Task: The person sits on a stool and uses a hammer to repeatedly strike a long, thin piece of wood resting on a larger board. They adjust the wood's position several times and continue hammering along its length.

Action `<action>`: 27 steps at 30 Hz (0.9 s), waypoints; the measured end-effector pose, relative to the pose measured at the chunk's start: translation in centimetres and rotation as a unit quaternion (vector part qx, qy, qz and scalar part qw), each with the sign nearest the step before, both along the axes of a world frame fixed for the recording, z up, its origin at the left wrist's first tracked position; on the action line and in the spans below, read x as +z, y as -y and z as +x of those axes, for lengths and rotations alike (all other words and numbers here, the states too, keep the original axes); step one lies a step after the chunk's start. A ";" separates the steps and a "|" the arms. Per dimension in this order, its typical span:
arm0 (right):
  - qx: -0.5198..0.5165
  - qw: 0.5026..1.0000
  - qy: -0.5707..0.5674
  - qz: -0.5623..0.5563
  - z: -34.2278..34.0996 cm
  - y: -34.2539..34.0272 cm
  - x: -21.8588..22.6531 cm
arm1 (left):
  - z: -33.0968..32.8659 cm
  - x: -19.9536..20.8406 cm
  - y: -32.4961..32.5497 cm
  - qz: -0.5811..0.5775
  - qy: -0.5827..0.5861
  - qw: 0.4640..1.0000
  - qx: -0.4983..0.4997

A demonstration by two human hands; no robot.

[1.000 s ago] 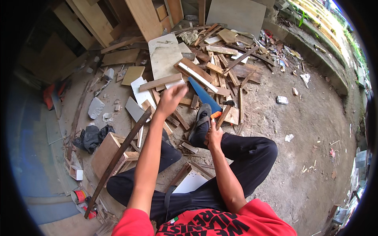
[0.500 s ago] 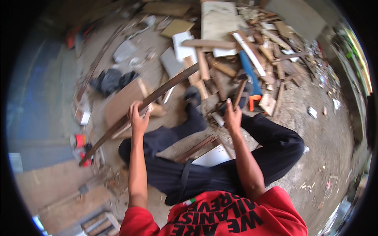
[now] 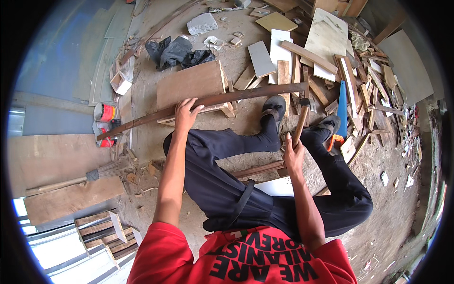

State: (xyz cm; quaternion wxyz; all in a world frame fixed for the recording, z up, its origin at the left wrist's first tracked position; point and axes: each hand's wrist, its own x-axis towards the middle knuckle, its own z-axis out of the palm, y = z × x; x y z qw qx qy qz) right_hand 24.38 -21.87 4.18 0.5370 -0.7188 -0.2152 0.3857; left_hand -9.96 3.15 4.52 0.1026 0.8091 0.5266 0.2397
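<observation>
A long dark-brown wooden strip (image 3: 246, 94) runs slantwise across in front of me, its right end higher up in the view. My left hand (image 3: 186, 112) is closed over it near the middle, fingers on its upper side. Behind that hand is a low wooden box-like piece (image 3: 189, 86) with a flat brown panel on top; the strip passes over its near edge. In my right hand (image 3: 294, 154) is a hammer (image 3: 301, 124), gripped by its wooden handle with its dark head up, close to the strip's right end.
A heap of scrap boards (image 3: 326, 61) fills the far right, with a blue saw (image 3: 342, 111) beside my foot. Black plastic (image 3: 175, 53) lies beyond the box. Paint cans (image 3: 105, 112) and a broom (image 3: 101, 173) are at left. A white board (image 3: 274, 186) lies between my legs.
My view has swung, shifting the scene. The strip now slopes less, still under my left hand. The hammer stays in my right hand, its head now near the strip's right end.
</observation>
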 end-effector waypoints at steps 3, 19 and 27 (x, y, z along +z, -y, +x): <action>0.017 0.997 0.061 0.036 -0.8 0.2 -1.2 | 2.6 0.5 0.2 0.019 0.016 0.997 -0.073; 0.089 0.985 0.132 -0.063 -1.8 0.8 0.5 | 15.0 -0.9 0.9 0.027 0.098 0.990 -0.101; 0.079 0.987 0.129 -0.058 -0.7 1.7 -0.1 | 8.0 -0.1 -0.1 0.031 0.013 0.996 -0.077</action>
